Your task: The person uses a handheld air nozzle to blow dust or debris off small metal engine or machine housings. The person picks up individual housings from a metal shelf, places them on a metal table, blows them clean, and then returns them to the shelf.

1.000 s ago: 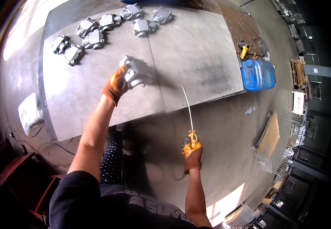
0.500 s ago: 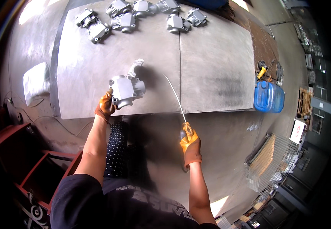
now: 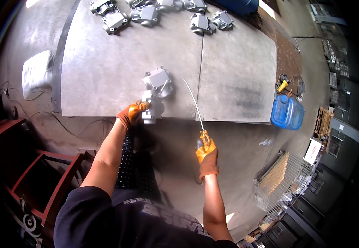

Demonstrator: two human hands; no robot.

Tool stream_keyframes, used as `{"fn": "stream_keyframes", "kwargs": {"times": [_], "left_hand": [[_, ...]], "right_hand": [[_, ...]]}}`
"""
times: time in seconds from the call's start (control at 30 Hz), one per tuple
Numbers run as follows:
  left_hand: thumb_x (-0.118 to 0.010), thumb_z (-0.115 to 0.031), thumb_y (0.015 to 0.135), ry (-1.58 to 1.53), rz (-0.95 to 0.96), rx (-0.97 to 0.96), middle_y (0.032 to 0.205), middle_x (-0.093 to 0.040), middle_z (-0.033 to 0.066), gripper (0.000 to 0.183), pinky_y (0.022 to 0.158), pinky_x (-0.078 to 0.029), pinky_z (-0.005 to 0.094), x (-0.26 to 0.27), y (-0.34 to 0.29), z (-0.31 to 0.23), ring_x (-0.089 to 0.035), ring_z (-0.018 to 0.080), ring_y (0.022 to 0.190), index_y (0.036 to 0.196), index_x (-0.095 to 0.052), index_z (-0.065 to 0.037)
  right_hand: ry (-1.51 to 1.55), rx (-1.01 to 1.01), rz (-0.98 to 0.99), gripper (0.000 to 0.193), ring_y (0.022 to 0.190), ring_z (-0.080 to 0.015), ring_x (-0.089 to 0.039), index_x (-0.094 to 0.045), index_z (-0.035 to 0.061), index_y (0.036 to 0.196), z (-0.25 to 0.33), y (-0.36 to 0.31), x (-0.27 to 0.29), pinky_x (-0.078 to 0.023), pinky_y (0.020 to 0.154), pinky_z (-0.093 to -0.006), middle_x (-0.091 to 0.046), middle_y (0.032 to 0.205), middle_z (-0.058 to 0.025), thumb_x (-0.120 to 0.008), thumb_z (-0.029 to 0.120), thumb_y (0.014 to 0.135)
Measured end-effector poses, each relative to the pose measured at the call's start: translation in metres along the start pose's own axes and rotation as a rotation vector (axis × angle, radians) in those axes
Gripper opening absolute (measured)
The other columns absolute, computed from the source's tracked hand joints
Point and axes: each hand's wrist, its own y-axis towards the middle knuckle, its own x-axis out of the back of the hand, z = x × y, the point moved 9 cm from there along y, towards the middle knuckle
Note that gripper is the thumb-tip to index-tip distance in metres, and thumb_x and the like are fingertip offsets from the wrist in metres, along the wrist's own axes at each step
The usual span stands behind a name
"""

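Note:
My left hand (image 3: 134,112), in an orange-and-brown work glove, grips a grey cast-metal housing (image 3: 149,110) at the table's front edge. The housing is turned so that a narrow side faces up. Just beyond it, close to or touching it, a second grey housing (image 3: 157,77) rests on the table. My right hand (image 3: 206,155), gloved alike, is closed around the grip of an air blow gun (image 3: 194,101) in front of the table. Its long, thin nozzle slants up and leftward over the tabletop, its bent tip right of the second housing and apart from it.
Several more grey housings (image 3: 145,15) stand along the table's far side. A pale metal sheet with a seam covers the table (image 3: 237,62). At its right end is a blue jerrycan (image 3: 288,112). A red metal frame (image 3: 59,161) stands left of me, and a wire cage (image 3: 280,182) lower right.
My left hand has moved right and turned the housing from its broad face onto a narrow side. My right hand and the blow gun have barely moved. The view has shifted slightly.

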Motion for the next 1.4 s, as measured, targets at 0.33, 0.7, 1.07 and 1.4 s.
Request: {"fn": "stream_keyframes", "kwargs": {"times": [0.33, 0.7, 1.07, 1.4], "left_hand": [[-0.061, -0.006, 0.078, 0.434, -0.227, -0.428, 0.093, -0.058, 0.0034, 0.024, 0.075, -0.049, 0.0297, 0.151, -0.018, -0.021, -0.057, 0.0177, 0.084, 0.102, -0.056, -0.005], [-0.068, -0.011, 0.079, 0.165, -0.737, -0.439, 0.127, -0.052, 0.0118, 0.056, 0.091, -0.047, 0.0388, 0.204, -0.060, -0.042, -0.053, 0.0294, 0.113, 0.130, -0.046, -0.010], [-0.075, -0.026, 0.066, 0.937, -1.049, -0.262, 0.133, -0.046, 0.0219, 0.093, 0.099, -0.042, 0.0416, 0.195, 0.005, -0.093, -0.048, 0.0376, 0.121, 0.145, -0.027, -0.017], [-0.076, -0.019, 0.068, 0.733, -0.893, -0.182, 0.134, -0.043, 0.0228, 0.096, 0.097, -0.044, 0.0451, 0.065, 0.174, -0.165, -0.050, 0.0382, 0.117, 0.146, -0.022, -0.025]], "right_hand": [[-0.512, 0.107, 0.052, 0.042, 0.080, -0.0341, -0.066, -0.059, 0.0041, 0.115, 0.007, -0.015, -0.019, -0.052, 0.071, -0.0363, -0.068, 0.090, -0.0178, -0.071, 0.014, 0.076], [-0.877, -0.003, 0.291, 0.033, 0.081, -0.0354, -0.063, -0.061, 0.0197, 0.110, 0.080, 0.011, -0.075, -0.050, 0.072, -0.0445, -0.065, 0.090, -0.0143, -0.065, 0.036, 0.082], [0.290, -0.245, 0.365, 0.041, 0.117, -0.0138, -0.051, -0.049, 0.0000, 0.127, 0.047, 0.018, -0.084, -0.043, 0.072, -0.0215, -0.048, 0.139, -0.0066, -0.041, -0.009, 0.088], [0.150, -0.225, 0.091, 0.035, 0.094, -0.0107, -0.058, -0.054, -0.0013, 0.123, 0.041, -0.020, -0.035, -0.047, 0.078, -0.0241, -0.063, 0.111, -0.0042, -0.059, 0.003, 0.088]]}}
